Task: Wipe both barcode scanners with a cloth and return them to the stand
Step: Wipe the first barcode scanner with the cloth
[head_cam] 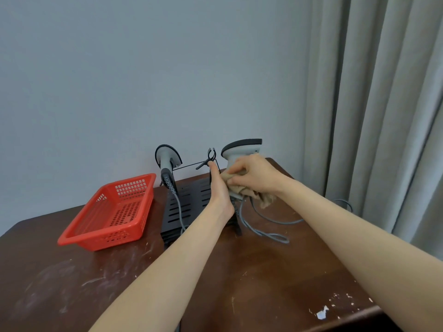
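The left hand (219,190) is grasping the seemingly light, rigid grey plastic barcode scanner (242,146) by its handle, right of the black stand (184,204), while the right hand (254,173) is clenching a soft tan cloth (265,200) against it.

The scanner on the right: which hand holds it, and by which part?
The left hand holds the gray scanner by its handle, below the head; the right hand grips a beige cloth against that handle.
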